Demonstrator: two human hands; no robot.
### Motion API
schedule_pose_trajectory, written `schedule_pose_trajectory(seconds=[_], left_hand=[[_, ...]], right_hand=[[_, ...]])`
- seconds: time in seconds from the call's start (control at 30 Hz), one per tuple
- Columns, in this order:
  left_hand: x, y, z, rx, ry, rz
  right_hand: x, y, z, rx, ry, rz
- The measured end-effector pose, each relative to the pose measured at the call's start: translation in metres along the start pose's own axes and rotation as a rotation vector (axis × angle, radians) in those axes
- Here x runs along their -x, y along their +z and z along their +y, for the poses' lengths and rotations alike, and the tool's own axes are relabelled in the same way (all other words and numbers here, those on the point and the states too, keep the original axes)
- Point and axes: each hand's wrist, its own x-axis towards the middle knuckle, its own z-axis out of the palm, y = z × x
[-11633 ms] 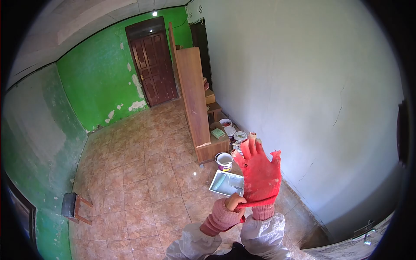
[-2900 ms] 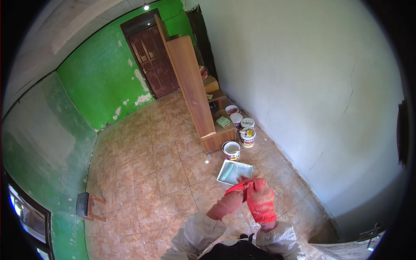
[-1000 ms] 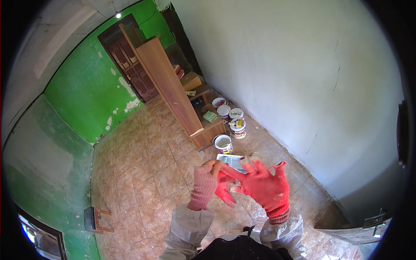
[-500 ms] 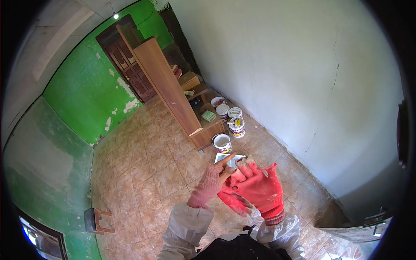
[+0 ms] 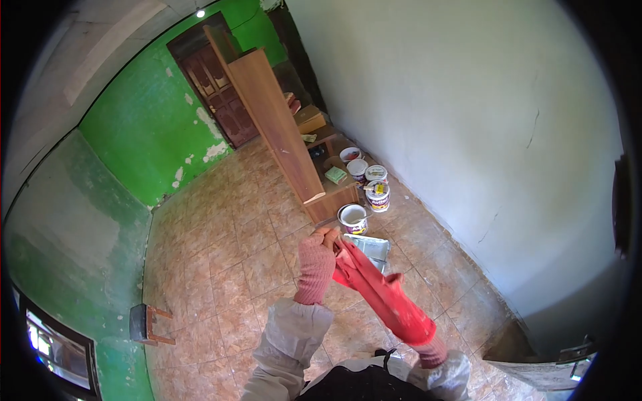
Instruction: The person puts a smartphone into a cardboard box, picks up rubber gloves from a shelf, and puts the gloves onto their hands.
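My left hand point(image 5: 317, 254), in a pink knit fingerless glove, is closed on the fingertip end of a red rubber-coated glove point(image 5: 368, 277). The red glove is stretched out long toward my right arm. My right hand point(image 5: 409, 321) is at its cuff end, covered by the glove, so its fingers are hidden. Pink knit shows at the right wrist below the red cuff. Behind the hands, a paint tray point(image 5: 376, 248) lies on the floor, partly covered by the glove. An open paint bucket point(image 5: 356, 228) stands just past it.
Several more paint buckets point(image 5: 378, 200) stand along the white wall point(image 5: 455, 120). A wooden cabinet point(image 5: 277, 123) lies on the tiled floor point(image 5: 227, 254), with a green-white packet point(image 5: 336, 175) on it. A small stool point(image 5: 152, 324) is at left.
The red glove has slid along my right hand toward my left and stretched out; its cuff now leaves pink knit showing. My left index finger, extended before, has curled in. The view has shifted slightly.
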Motion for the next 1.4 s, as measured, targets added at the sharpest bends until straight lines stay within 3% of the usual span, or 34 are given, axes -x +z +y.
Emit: schedule_pose_trajectory(seconds=[0.07, 0.13, 0.17, 0.2, 0.23, 0.3, 0.37, 0.43, 0.53, 0.57, 0.6, 0.63, 0.7, 0.77, 0.8, 0.87, 0.9, 1.0, 1.03, 1.13, 1.2, 1.27, 1.3, 1.4], left_hand=[[-0.002, -0.019, -0.003, 0.124, -0.028, 0.042], [-0.020, -0.049, 0.017, -0.115, 0.151, 0.163], [-0.021, -0.056, 0.027, -0.118, 0.144, 0.172], [-0.021, -0.062, 0.039, -0.258, 0.220, 0.118], [-0.021, -0.071, 0.048, -0.407, 0.293, 0.065], [-0.025, -0.084, 0.063, -0.395, 0.208, 0.044], [-0.029, -0.089, 0.067, -0.359, 0.146, -0.009], [-0.032, -0.095, 0.062, -0.340, 0.274, -0.005], [-0.020, -0.097, 0.079, -0.417, 0.219, -0.071], [-0.015, -0.094, 0.081, -0.410, 0.216, -0.087], [-0.014, -0.090, 0.085, -0.404, 0.231, -0.120], [-0.011, -0.089, 0.087, -0.404, 0.242, -0.154], [-0.004, -0.081, 0.081, -0.368, 0.279, -0.191], [0.006, -0.077, 0.088, -0.398, 0.356, -0.256], [0.010, -0.077, 0.096, -0.395, 0.358, -0.254], [0.015, -0.080, 0.109, -0.198, 0.283, -0.244], [0.017, -0.084, 0.115, -0.233, 0.229, -0.127], [-0.002, -0.105, 0.097, -0.092, 0.343, 0.041], [-0.002, -0.112, 0.097, -0.091, 0.343, 0.050], [0.000, -0.122, 0.097, -0.009, 0.270, 0.103], [0.009, -0.115, 0.104, -0.185, 0.243, 0.064], [0.018, -0.113, 0.125, -0.174, 0.212, 0.049], [0.020, -0.112, 0.130, -0.177, 0.177, 0.031], [0.016, -0.113, 0.123, -0.048, 0.290, 0.103]], right_hand=[[0.045, 0.032, 0.066, -0.257, 0.354, -0.012], [0.111, 0.060, 0.127, -0.195, 0.670, -0.010], [0.143, 0.066, 0.145, -0.121, 0.787, -0.029], [0.171, 0.063, 0.155, -0.004, 0.812, -0.099], [0.193, 0.046, 0.151, 0.125, 0.728, -0.196], [0.220, 0.039, 0.164, 0.252, 0.619, -0.285], [0.228, 0.073, 0.183, -0.221, 0.672, -0.051], [0.199, 0.067, 0.160, -0.572, 0.723, 0.228], [0.113, 0.030, 0.092, -0.969, 0.419, 0.564], [0.082, 0.022, 0.078, -0.943, 0.379, 0.586], [0.054, 0.014, 0.059, -0.592, 0.218, 0.550], [0.026, 0.004, 0.025, -0.619, 0.309, 0.451], [-0.026, 0.019, 0.008, -0.568, -0.004, 0.463], [-0.066, 0.016, -0.055, -0.966, -0.224, 0.736], [-0.074, 0.016, -0.051, -0.962, -0.225, 0.736], [-0.093, 0.025, -0.032, -0.628, -0.267, 0.417], [-0.088, 0.029, -0.023, -0.610, -0.154, 0.180], [-0.077, 0.064, 0.022, -0.856, -0.126, 0.038], [-0.067, 0.062, 0.021, -1.254, -0.068, 0.038], [-0.068, 0.039, -0.026, -1.349, -0.020, 0.214], [-0.079, 0.048, -0.047, -1.363, -0.022, 0.134], [-0.097, 0.074, -0.055, -1.607, 0.174, 0.028], [-0.103, 0.080, -0.061, -1.601, 0.174, 0.032], [-0.113, 0.082, -0.072, -1.800, 0.232, 0.182]])
